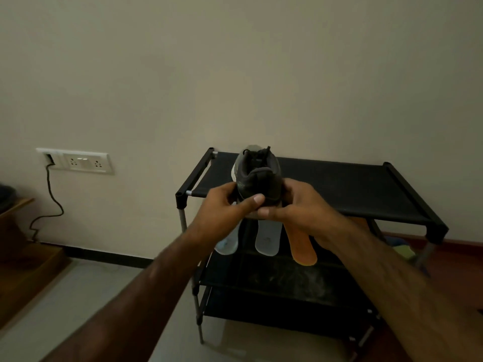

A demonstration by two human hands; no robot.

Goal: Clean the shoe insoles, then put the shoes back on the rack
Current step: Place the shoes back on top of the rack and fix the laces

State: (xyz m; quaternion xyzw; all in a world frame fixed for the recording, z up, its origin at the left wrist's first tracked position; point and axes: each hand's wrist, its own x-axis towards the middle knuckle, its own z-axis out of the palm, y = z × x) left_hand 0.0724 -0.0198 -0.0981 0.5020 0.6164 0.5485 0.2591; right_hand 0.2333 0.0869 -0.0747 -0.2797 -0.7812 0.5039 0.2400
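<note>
A dark grey sneaker (257, 176) with a pale sole is held heel toward me, above the front left part of the black shoe rack (352, 189). My left hand (224, 202) grips its heel from the left and my right hand (295, 205) from the right, thumbs meeting under the heel. Below my hands, several insoles hang over the second shelf's front: a pale blue insole (227, 245), a grey insole (268, 240) and an orange insole (302, 244).
The rack stands against a beige wall on a light tiled floor. A white socket panel (81, 162) with a black cable (51, 199) is at the left. Brown wooden furniture (23, 259) sits at the far left. Some colourful items (400, 246) lie behind the rack's right side.
</note>
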